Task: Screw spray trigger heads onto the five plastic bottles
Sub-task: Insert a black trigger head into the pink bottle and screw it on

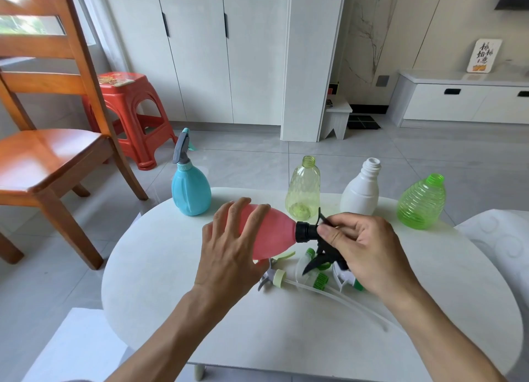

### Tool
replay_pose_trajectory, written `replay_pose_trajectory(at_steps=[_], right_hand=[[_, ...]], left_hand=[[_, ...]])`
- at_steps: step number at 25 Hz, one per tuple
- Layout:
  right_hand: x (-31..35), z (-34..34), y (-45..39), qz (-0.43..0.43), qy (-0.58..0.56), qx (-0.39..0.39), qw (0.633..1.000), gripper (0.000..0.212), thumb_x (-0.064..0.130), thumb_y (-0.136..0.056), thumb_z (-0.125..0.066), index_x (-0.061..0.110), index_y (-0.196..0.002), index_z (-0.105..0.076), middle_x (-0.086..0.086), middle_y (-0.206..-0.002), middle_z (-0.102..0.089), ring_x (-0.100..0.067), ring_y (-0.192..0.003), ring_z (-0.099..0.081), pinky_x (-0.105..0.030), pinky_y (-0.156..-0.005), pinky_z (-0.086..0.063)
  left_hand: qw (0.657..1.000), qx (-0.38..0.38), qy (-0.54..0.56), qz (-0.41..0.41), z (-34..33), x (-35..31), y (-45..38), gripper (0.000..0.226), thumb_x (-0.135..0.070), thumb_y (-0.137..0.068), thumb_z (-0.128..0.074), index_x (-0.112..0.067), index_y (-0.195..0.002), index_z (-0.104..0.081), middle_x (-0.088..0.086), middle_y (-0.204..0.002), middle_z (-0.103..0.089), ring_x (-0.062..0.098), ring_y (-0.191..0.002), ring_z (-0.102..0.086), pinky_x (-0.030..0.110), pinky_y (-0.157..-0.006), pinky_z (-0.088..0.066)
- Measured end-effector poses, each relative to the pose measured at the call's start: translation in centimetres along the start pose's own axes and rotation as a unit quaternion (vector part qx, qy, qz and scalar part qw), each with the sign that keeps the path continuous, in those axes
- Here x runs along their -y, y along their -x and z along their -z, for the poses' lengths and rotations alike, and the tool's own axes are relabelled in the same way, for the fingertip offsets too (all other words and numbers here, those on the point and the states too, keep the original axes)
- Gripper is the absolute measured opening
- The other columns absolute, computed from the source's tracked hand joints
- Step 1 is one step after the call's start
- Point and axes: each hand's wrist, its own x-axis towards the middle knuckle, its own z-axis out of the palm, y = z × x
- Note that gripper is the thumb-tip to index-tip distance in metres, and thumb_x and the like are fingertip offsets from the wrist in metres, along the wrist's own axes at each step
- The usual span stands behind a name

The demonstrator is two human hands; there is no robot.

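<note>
My left hand (232, 244) grips a pink bottle (273, 230), held sideways above the white table (200, 310) with its neck to the right. A black trigger head (317, 238) sits on that neck, and my right hand (363, 250) pinches it. A blue bottle (191, 192) with a grey trigger head (181, 148) fitted stands at the back left. Three bottles stand open-necked at the back: a pale yellow-green one (303, 192), a white one (361, 191) and a ribbed green one (421, 202). Loose trigger heads (315, 275) with clear tubes lie under my hands.
A wooden chair (48, 152) stands left of the table, and a red plastic stool (134, 115) is behind it. White cabinets line the far wall. A patterned white seat (503, 244) shows at the right edge.
</note>
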Motion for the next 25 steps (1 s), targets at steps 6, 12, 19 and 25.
replay_pose_trajectory(at_steps=[6, 12, 19, 25], right_hand=[[0.1, 0.8, -0.3, -0.174, -0.295, 0.056, 0.938, 0.028, 0.027, -0.093, -0.063, 0.017, -0.074, -0.08, -0.008, -0.064, -0.073, -0.013, -0.049, -0.064, -0.02, -0.045, -0.048], [-0.1, 0.1, -0.8, -0.001, -0.405, 0.21, 0.89, 0.041, 0.013, -0.083, -0.071, 0.013, -0.124, -0.067, -0.014, -0.127, -0.068, -0.023, -0.12, -0.059, -0.039, -0.102, -0.043], [0.3, -0.6, -0.3, 0.052, -0.416, 0.281, 0.863, 0.042, 0.028, -0.089, -0.07, 0.005, -0.124, -0.066, -0.015, -0.126, -0.068, -0.029, -0.124, -0.059, -0.031, -0.102, -0.044], [0.6, -0.7, -0.5, 0.036, -0.389, 0.149, 0.909, 0.036, 0.043, -0.078, -0.08, 0.015, -0.099, -0.075, -0.009, -0.107, -0.074, -0.023, -0.11, -0.065, -0.027, -0.095, -0.048]], left_hand=[[0.998, -0.021, 0.05, -0.036, 0.1, -0.2, -0.5, 0.093, -0.036, -0.06, -0.089, -0.023, -0.139, -0.041, 0.009, -0.14, -0.051, 0.035, -0.126, -0.047, 0.049, -0.094, -0.047], [0.868, 0.206, 0.445, 0.076, 2.0, -0.8, -1.2, 0.089, -0.036, -0.058, -0.09, -0.036, -0.136, -0.048, -0.011, -0.123, -0.06, 0.015, -0.105, -0.063, 0.039, -0.075, -0.061], [0.773, 0.361, 0.521, 0.027, 3.2, -0.1, -1.1, 0.074, -0.035, -0.06, -0.083, -0.03, -0.129, -0.055, -0.005, -0.112, -0.066, 0.02, -0.102, -0.066, 0.032, -0.076, -0.058], [0.823, 0.226, 0.507, 0.123, 2.4, -2.4, 0.0, 0.079, -0.042, -0.051, -0.09, -0.036, -0.121, -0.055, -0.009, -0.109, -0.065, 0.015, -0.098, -0.066, 0.04, -0.071, -0.062]])
